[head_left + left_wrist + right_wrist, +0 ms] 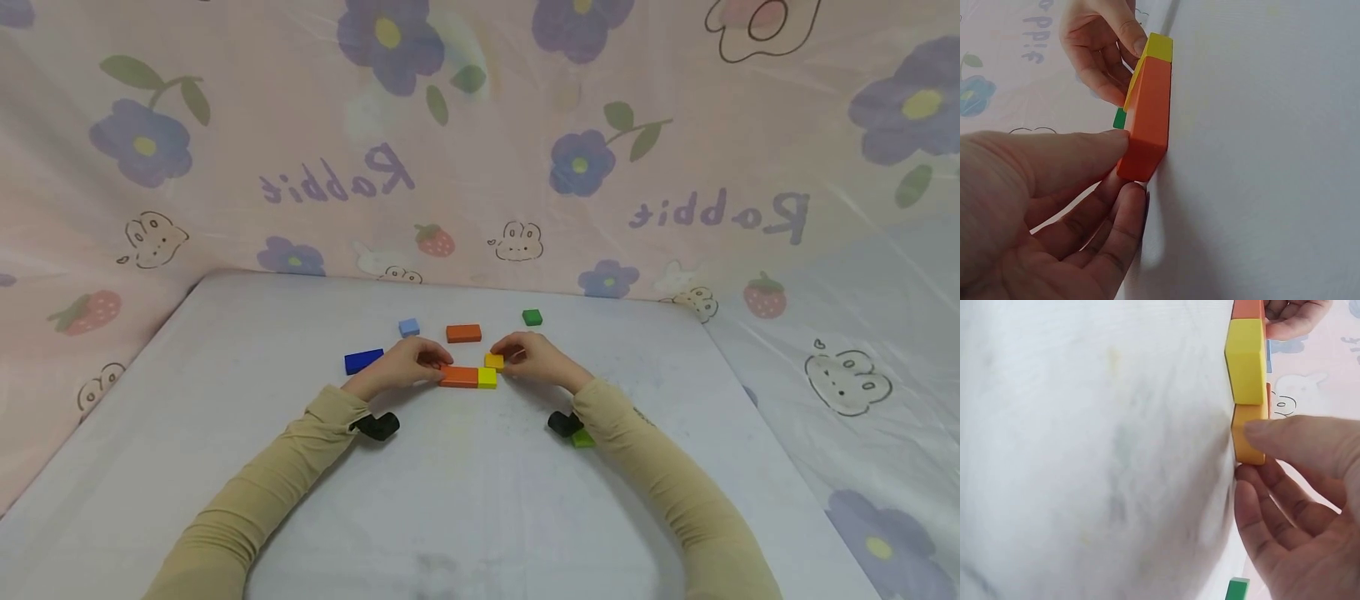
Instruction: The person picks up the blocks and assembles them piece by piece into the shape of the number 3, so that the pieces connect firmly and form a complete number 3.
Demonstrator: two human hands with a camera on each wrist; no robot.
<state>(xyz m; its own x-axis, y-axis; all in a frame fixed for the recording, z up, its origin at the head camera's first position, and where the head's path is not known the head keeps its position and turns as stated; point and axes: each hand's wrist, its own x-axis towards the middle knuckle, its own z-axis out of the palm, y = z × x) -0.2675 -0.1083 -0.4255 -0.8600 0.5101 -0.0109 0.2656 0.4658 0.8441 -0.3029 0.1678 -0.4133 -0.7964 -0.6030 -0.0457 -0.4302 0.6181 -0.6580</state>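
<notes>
Left hand on the near orange block, right hand on the amber block

On the white table, the left sleeve reaches in from the near edge, a black piece at its cuff. The dark blue block lies beyond that cuff, just beside the left hand and partly hidden by it. The left hand pinches the near orange block at its left end, thumb on the back edge and fingers at the end face, as the left wrist view shows. Behind this hand sits the light blue block.

The near orange block lies flat, lengthwise across the table's middle. The far orange block lies behind it, well apart and roughly parallel. The yellow block sits flush against the near orange block's right end. Just behind the yellow block, slightly to its right, is the amber block; whether those two touch, I cannot tell.

The right hand pinches the amber block between thumb and fingers. The green block lies beyond that hand. Farther right and nearer, the lime block shows partly under the right sleeve, next to a second black piece. A patterned cloth hangs behind everything.
</notes>
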